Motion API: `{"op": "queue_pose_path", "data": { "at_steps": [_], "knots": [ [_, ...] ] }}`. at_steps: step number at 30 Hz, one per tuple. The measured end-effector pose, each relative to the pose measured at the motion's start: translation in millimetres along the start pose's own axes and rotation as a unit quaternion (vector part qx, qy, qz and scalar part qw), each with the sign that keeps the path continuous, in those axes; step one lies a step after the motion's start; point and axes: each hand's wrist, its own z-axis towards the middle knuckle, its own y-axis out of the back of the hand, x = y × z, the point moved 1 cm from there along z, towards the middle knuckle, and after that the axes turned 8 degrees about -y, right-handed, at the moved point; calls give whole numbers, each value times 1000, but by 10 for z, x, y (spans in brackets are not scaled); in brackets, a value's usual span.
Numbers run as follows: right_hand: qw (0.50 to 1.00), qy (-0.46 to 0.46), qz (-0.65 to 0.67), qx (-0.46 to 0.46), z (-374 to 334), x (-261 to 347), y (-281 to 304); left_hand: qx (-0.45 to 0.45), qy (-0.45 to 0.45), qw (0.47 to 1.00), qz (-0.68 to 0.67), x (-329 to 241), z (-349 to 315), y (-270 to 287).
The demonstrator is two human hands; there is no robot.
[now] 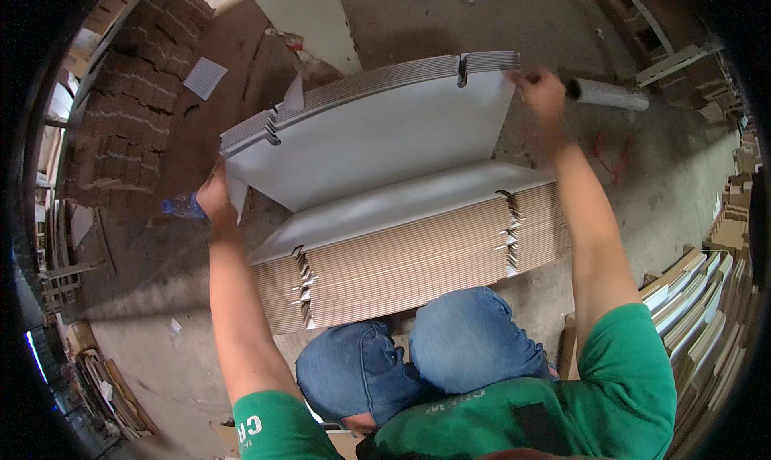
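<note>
A thick stack of flat cardboard sheets (418, 263), white-faced with brown edges, lies on the floor in front of my knees. An upper bundle of the same sheets (377, 130) is tilted up off that stack. My left hand (215, 196) grips the bundle's lower left corner. My right hand (540, 94) holds its upper right corner. Both arms are stretched forward. I wear blue jeans and a green shirt.
Stacks of brown cardboard (132, 114) stand at the left. More flat sheets (699, 299) are piled at the right. A grey roll (608, 95) lies on the concrete floor just beyond my right hand, a blue plastic bottle (181, 208) beside my left. A white post (309, 18) rises behind.
</note>
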Motion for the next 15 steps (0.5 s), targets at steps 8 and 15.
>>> {"op": "queue_pose_path", "data": {
  "at_steps": [8,15],
  "knots": [
    [975,167,102,102,-69,155,-96,119,92,980,131,-53,462,211],
    [967,239,-28,-85,63,-51,-627,37,70,997,-12,-27,112,-69]
  ]
}}
